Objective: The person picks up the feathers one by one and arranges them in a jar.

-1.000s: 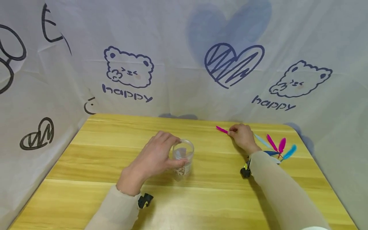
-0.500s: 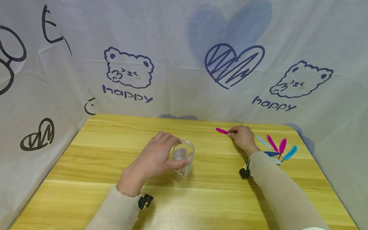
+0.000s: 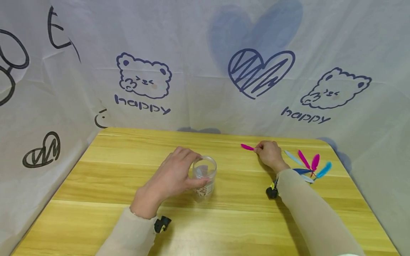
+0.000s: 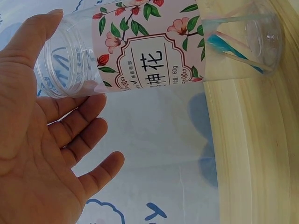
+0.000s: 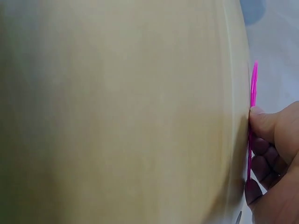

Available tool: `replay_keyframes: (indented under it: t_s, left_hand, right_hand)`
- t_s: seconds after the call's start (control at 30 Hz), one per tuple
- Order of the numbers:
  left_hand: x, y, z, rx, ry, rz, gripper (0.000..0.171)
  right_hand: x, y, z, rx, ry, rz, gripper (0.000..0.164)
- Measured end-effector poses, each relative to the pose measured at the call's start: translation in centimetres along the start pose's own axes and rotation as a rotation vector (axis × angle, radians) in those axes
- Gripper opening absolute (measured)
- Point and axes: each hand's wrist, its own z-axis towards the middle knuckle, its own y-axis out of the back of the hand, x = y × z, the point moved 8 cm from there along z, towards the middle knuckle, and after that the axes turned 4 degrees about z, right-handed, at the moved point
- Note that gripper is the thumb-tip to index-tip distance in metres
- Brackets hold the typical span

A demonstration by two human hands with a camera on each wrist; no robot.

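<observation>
A clear plastic jar [image 3: 205, 171] stands upright and lidless near the table's middle. Thumb and fingers of my left hand [image 3: 169, 175] grip it around the rim. The left wrist view shows its pink floral label [image 4: 149, 44] and, toward the base, a blue feather [image 4: 233, 51] with pale stems beside it. Near the back edge, my right hand [image 3: 270, 155] pinches a magenta feather [image 3: 247, 147] between thumb and fingertips, its tip pointing left. From the right wrist, the feather [image 5: 253, 84] lies low over the tabletop.
Right of my right hand lies a fan of feathers: magenta [image 3: 315, 161], bright blue [image 3: 324, 170], dark blue [image 3: 302, 171] and pale blue [image 3: 293, 157]. The wood-grain table [image 3: 128, 227] meets a printed white cloth [image 3: 198, 99] at its back and sides.
My right hand and the magenta feather have shifted very slightly, the feather lying a touch flatter. My left hand and the jar stay put.
</observation>
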Motion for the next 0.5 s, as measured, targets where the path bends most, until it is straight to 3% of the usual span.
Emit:
replay_keyframes:
  t_s: [0.5]
  left_hand:
    - [-0.1,0.0,0.0,-0.006,-0.005,0.007,0.072]
  right_hand:
    - [0.1,1.1,-0.9,-0.034,0.002,0.088,0.023]
